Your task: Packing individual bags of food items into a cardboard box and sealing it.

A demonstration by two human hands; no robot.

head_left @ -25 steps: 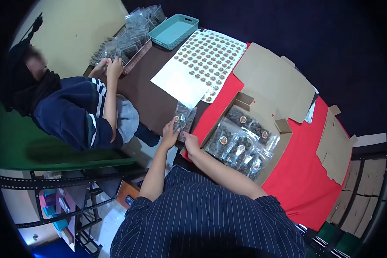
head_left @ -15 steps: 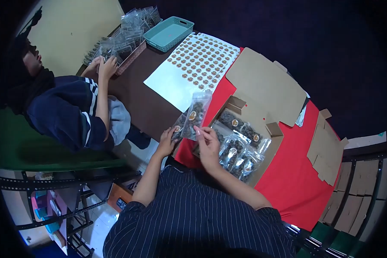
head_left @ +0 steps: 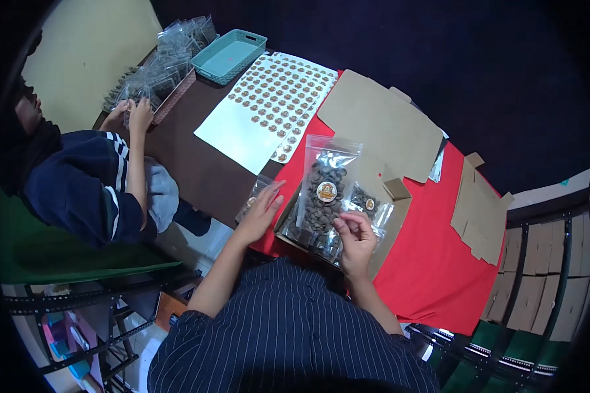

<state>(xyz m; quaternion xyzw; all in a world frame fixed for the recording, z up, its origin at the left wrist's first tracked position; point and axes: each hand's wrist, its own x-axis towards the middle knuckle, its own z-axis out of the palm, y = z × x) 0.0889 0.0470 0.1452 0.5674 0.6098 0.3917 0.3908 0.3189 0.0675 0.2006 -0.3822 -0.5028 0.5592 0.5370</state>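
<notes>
My right hand [head_left: 355, 243] pinches the lower part of a clear zip pouch [head_left: 322, 169], filled with dark round pieces and bearing a round sticker, held over an open cardboard box [head_left: 396, 229]. My left hand [head_left: 259, 209] is left of that pouch, fingers stretched out and apart, beside another filled pouch [head_left: 249, 200] on the brown table, partly hidden by the hand. More filled, stickered pouches [head_left: 370, 202] lie in the box, largely hidden behind the held one.
A co-worker [head_left: 85, 183] handles bags in a pink basket [head_left: 174, 98] at left. A teal tray [head_left: 228, 56] and sticker sheets [head_left: 233, 137] lie on the brown table [head_left: 183, 150]. A flattened carton [head_left: 478, 203] rests on red cloth [head_left: 432, 275]. Shelved boxes [head_left: 537, 275] stand at right.
My right hand has lifted a pouch from the left and carried it rightward over the box. My left hand has come off the pouches, fingers opened. The view has shifted slightly.
</notes>
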